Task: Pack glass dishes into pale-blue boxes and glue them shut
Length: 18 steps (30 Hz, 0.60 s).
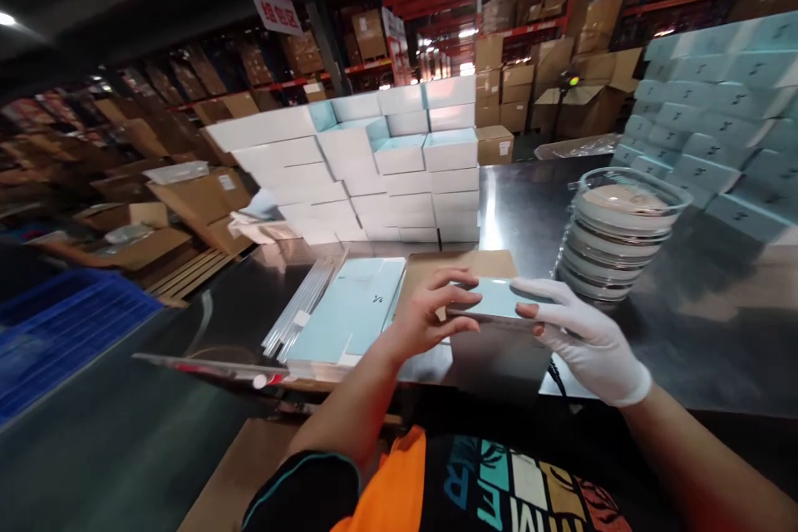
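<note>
A small light blue box (495, 298) is held between my two hands, just above the front part of the metal table. My bare left hand (440, 306) grips its left end with bent fingers. On its right end is my right hand (579, 332), in a white glove with some fingertips bare. Left of the hands lies a stack of flat light blue cartons (349, 303), the top one with a small black mark. Beneath and behind the held box is a brown cardboard sheet (430, 268). Whether the box is fully closed I cannot tell.
White and pale blue boxes (405, 174) form a wall at the back of the table (711, 332). Stacked round clear containers (617, 233) stand to the right, with more light blue boxes (716, 116) beyond. Clear strips (302, 307) lie left of the cartons; a blue crate (62, 332) is far left.
</note>
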Each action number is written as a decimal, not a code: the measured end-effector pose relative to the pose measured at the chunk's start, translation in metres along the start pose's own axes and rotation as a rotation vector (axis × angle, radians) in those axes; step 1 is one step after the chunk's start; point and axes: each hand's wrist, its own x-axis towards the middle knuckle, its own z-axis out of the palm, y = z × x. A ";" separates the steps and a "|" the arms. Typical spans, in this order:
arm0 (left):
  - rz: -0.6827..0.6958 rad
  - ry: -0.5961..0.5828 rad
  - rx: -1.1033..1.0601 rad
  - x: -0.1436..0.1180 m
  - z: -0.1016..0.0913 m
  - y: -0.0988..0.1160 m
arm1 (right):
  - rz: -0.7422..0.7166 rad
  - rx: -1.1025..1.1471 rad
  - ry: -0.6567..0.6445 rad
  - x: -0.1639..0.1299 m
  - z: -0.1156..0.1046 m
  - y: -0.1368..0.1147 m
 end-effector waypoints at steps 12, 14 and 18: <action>-0.303 0.308 0.307 0.005 -0.047 0.002 | 0.253 -0.852 0.193 0.052 -0.135 0.064; -0.477 0.513 0.124 -0.004 -0.051 -0.014 | 0.379 -0.880 0.210 0.060 -0.167 0.092; -0.627 0.544 -0.152 -0.020 -0.033 -0.034 | 0.374 -0.856 0.172 0.075 -0.181 0.118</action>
